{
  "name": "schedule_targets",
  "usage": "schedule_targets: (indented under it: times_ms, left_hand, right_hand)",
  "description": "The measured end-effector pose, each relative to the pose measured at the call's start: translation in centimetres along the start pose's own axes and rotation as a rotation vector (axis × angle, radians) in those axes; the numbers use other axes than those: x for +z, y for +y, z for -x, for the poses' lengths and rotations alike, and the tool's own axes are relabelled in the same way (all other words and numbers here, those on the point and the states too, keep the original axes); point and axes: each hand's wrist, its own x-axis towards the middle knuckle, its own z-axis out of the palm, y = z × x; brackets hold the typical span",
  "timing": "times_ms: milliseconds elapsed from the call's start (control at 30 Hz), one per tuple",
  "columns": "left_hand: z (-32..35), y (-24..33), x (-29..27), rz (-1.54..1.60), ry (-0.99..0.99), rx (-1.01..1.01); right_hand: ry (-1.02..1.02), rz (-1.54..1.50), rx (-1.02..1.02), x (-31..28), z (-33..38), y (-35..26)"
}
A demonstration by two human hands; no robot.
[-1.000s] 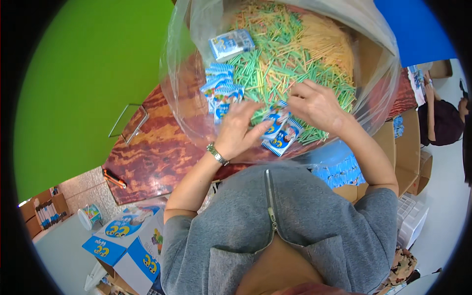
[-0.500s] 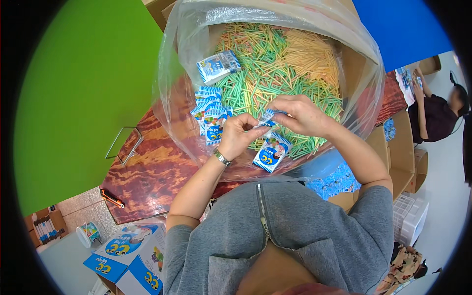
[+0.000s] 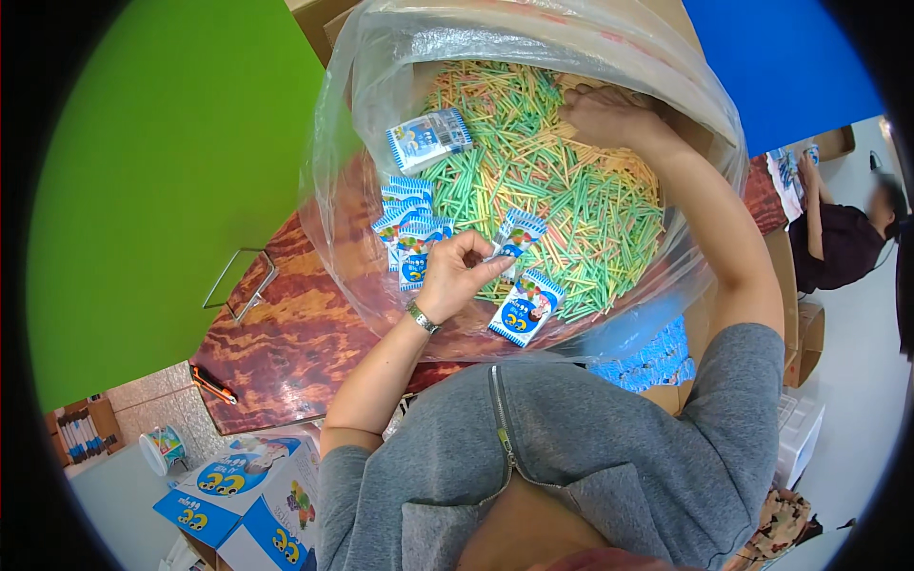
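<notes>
Left hand [image 3: 449, 278]: here you are at the near edge of the stick heap [image 3: 571, 219], thumb and forefinger pinched on a small packet [image 3: 523, 228].
Pinched packet: blue and white, tilted, its far end poking past your fingertips over the near part of the heap.
Right hand [image 3: 609, 116]: you're in at the heap's far right, fingers bent down among orange-yellow sticks; whether they grip any, I cannot tell.
Sticks: green, yellow, pink and orange, lying every which way across the heap.
Lone packet [image 3: 526, 309]: face up, right at the heap's near edge, between it and you.
Packet cluster [image 3: 405, 233]: overlapping one another, along the heap's left edge.
Slanted packet [image 3: 428, 139]: over at the heap's far left.
Plastic liner [image 3: 328, 171]: clear, crumpled, around the heap.
Table [image 3: 286, 352]: red-brown, wood-patterned, showing left of the heap.
Cutter [image 3: 215, 385]: orange and black, on the table, well left of the heap.
Co-worker [image 3: 843, 247]: dark top, well right of the heap.
</notes>
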Motion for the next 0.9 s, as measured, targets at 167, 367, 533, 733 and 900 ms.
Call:
schedule_targets:
  times_ms: [167, 367, 533, 733, 900]
  left_hand:
    - [-0.2, 0.0, -0.2, -0.030, 0.027, -0.006]
    - [-0.4, 0.8, -0.1, 0.030, 0.021, -0.014]
    - [-0.6, 1.4, -0.3, 0.017, 0.009, -0.051]
    - [-1.4, 1.1, -1.0, 0.218, 0.040, -0.011]
    - [-4.0, 5.2, -0.7, 0.679, 0.106, 0.048]
  right_hand:
    - [0.163, 0.015, -0.114, 2.0, -0.6, 0.9]
    - [0.209, 0.057, -0.173, 2.2, -0.3, 1.3]
    - [0.156, 0.057, -0.086, 1.2, 0.4, 1.0]
    - [0.395, -0.260, 0.178, -3.1, 3.2, -0.4]
    - [-0.182, -1.277, -0.120, -3.4, 5.8, -3.9]
